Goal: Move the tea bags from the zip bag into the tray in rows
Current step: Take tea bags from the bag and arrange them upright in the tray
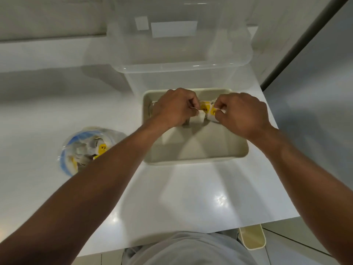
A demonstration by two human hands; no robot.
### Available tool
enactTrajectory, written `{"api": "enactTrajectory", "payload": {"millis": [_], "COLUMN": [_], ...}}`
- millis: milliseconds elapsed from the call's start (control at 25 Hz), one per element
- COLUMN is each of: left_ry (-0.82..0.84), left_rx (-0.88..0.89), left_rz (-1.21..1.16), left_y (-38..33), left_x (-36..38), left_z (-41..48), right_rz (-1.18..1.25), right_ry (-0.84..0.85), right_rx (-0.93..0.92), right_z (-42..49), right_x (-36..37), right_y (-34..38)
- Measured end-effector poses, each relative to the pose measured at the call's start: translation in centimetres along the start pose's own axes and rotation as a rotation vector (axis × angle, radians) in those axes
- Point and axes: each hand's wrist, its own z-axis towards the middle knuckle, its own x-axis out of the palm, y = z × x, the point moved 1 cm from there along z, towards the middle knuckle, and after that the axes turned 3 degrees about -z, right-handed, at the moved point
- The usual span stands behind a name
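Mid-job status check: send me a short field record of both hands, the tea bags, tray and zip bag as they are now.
left hand: pinching tea bags over the tray's far end
right hand: pinching the same cluster
tray: beige, on white table
zip bag: left of tray, bags inside
clear bin: behind tray

Left hand (175, 109) blocks the tray (196, 160) corner, tea bags (204, 108) look blurry, forearm (114, 159) hides part of the zip bag (82, 150).
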Motion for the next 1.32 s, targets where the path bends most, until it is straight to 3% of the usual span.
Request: {"api": "enactTrajectory", "payload": {"millis": [160, 360, 640, 1120, 1320], "left_ry": [-0.042, 0.076, -0.13, -0.241, -0.219], "left_rx": [-0.067, -0.052, -0.072, 0.163, 0.106], "left_rz": [0.025, -0.031, 0.304, 0.534, 0.672], "left_y": [-0.3, 0.2, 0.1, 0.5, 0.6], "left_x": [2.7, 3.7, 5.0, 5.1, 5.5], "left_z": [2.1, 2.7, 3.9, 3.5, 3.6], "right_rz": [-0.252, -0.339, -0.538, -0.579, -0.522], "right_ry": [-0.029, 0.1, 0.09, 0.2, 0.16], "right_rx": [-0.117, -0.24, -0.242, -0.257, -0.179], "right_z": [1.4, 1.2, 3.7, 3.4, 3.4], "right_x": [2.0, 1.5, 0.9, -0.6, 0.7], "right_y": [-1.7, -1.3, 0.0, 1.2, 1.6]}}
